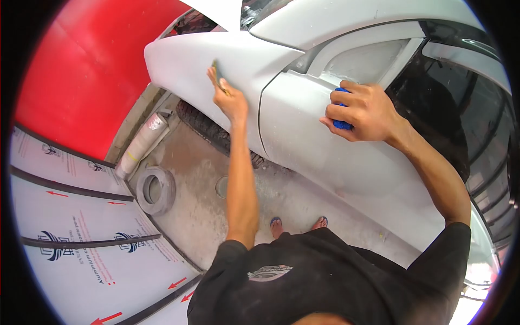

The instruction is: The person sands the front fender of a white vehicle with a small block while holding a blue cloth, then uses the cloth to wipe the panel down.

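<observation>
My left hand (230,102) is at the white front fender (179,57) of a car, its fingers closed on a thin yellowish-green pad (215,67) that is held against the panel, slightly blurred. Over the upper part of the white front door (303,127), my right hand (368,111) grips a bunched blue cloth (342,125), mostly covered by the fingers. A dull whitish film covers the small front window (368,62) above the right hand. The door and fender have a matte, dusty look.
Below the fender sits a dark tyre (203,127). On the concrete floor (189,184) lie a grey ring-shaped coil (155,190) and a plastic-wrapped roll (142,143). Printed composite panels (81,233) line the left, under a red surface (81,70). My sandalled feet (277,225) stand beside the car.
</observation>
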`<move>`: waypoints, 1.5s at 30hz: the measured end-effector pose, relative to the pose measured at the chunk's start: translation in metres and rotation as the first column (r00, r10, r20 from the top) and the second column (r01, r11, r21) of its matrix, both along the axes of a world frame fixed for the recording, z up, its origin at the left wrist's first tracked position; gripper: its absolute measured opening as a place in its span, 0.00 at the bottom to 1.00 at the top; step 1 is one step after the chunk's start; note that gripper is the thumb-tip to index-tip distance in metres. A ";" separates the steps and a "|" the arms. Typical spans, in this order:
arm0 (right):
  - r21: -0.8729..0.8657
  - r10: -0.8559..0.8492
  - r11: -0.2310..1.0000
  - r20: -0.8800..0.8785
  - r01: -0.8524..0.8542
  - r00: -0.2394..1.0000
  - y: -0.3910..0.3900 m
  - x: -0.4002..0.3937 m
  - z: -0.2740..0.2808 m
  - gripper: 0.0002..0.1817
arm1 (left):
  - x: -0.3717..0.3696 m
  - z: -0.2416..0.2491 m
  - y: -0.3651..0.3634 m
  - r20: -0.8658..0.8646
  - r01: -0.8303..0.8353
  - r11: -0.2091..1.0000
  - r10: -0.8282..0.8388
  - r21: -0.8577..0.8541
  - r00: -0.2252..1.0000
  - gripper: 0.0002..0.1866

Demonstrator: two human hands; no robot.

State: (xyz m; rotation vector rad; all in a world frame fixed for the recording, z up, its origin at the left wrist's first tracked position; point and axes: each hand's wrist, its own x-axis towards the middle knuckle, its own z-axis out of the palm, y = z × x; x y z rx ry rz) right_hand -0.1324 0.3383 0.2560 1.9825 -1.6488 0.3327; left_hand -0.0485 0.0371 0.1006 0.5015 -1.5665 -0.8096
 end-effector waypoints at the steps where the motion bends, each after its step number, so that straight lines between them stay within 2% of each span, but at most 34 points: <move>1: -0.001 -0.003 1.000 -0.005 0.003 1.000 -0.001 -0.001 0.000 0.12 | -0.002 -0.002 0.016 -0.010 -0.014 1.000 0.014 -0.004 1.000 0.26; 4: 0.038 -0.005 0.999 0.019 0.004 1.000 0.000 -0.002 0.002 0.13 | 0.004 -0.024 0.096 0.021 0.034 0.969 -0.030 -0.245 0.999 0.26; 7: 0.031 -0.008 1.000 0.015 0.008 1.000 0.000 -0.002 0.001 0.14 | -0.004 -0.015 0.028 -0.048 0.044 0.980 -0.054 -0.196 0.997 0.26; 10: -0.014 -0.002 1.000 0.003 0.002 1.000 -0.002 0.000 0.000 0.15 | -0.002 0.017 -0.037 0.008 0.067 0.995 -0.068 0.078 0.998 0.26; 13: 0.007 -0.003 1.000 0.001 0.003 1.000 -0.001 0.000 0.001 0.15 | -0.004 -0.005 0.027 -0.042 0.035 0.996 -0.038 -0.079 0.998 0.26; 15: 0.010 0.016 1.000 0.008 -0.016 1.000 -0.002 -0.002 0.002 0.15 | 0.000 -0.016 0.067 -0.061 0.063 0.979 -0.076 -0.195 0.995 0.26; 16: 0.013 0.024 1.000 0.012 -0.024 1.000 -0.001 -0.003 0.002 0.16 | 0.000 -0.020 0.075 -0.067 0.077 0.965 -0.097 -0.250 0.993 0.26; 17: 0.019 0.014 1.000 0.014 -0.014 1.000 0.000 -0.002 0.001 0.15 | -0.002 -0.017 0.052 -0.079 0.088 0.952 -0.116 -0.292 0.990 0.26; 21: 0.015 -0.010 1.000 0.009 0.009 1.000 0.000 0.001 0.001 0.15 | -0.007 0.018 -0.046 -0.032 0.059 0.998 -0.060 -0.029 0.998 0.26; 23: 0.013 -0.014 1.000 -0.003 0.014 1.000 0.001 0.001 0.002 0.14 | -0.011 0.014 -0.040 -0.048 0.043 0.997 -0.040 0.069 0.998 0.26; 26: 0.005 0.002 1.000 -0.006 -0.002 1.000 -0.003 0.002 0.004 0.14 | -0.008 -0.013 0.054 -0.066 0.029 0.956 -0.050 -0.292 0.997 0.26; 29: -0.010 0.025 1.000 0.003 -0.025 1.000 -0.002 0.001 0.003 0.16 | -0.009 -0.006 0.028 -0.085 0.082 0.934 -0.119 -0.348 0.989 0.27; 31: -0.017 0.028 0.999 -0.002 -0.028 1.000 -0.003 -0.001 0.003 0.16 | -0.010 0.017 -0.030 -0.061 0.072 0.995 -0.077 -0.073 0.995 0.26; 33: -0.027 0.027 0.999 0.002 -0.027 1.000 -0.004 -0.001 0.000 0.16 | -0.010 0.028 -0.057 -0.046 0.052 0.998 -0.053 -0.034 0.998 0.26; 35: -0.028 0.030 0.999 0.001 -0.030 1.000 -0.003 -0.002 0.001 0.16 | -0.014 0.019 -0.044 -0.081 0.056 0.998 -0.053 0.034 0.995 0.26; 37: -0.028 0.038 0.999 0.000 -0.038 0.999 -0.004 -0.001 0.002 0.16 | -0.014 -0.007 0.020 -0.083 0.027 0.975 -0.046 -0.219 0.995 0.26; 40: 0.020 0.011 1.000 0.017 -0.012 1.000 -0.001 -0.003 0.003 0.13 | -0.011 -0.019 0.028 -0.123 0.098 0.948 -0.141 -0.304 0.982 0.26; 41: 0.021 0.007 1.000 0.017 -0.007 1.000 0.000 -0.002 0.004 0.13 | -0.013 -0.010 0.003 -0.116 -0.039 0.970 0.012 -0.238 0.993 0.26; 42: 0.019 0.005 1.000 0.014 -0.005 1.000 0.000 -0.001 0.005 0.13 | -0.015 -0.011 -0.048 -0.079 -0.037 0.995 0.029 -0.097 0.996 0.25; 44: 0.010 0.005 1.000 0.013 -0.005 1.000 -0.001 0.000 0.004 0.13 | -0.021 -0.028 -0.111 -0.025 -0.068 0.996 0.069 0.051 0.997 0.25; 45: 0.007 0.006 1.000 0.011 -0.006 1.000 -0.001 0.000 0.003 0.14 | -0.024 -0.037 -0.125 -0.013 -0.097 0.994 0.097 0.060 0.995 0.25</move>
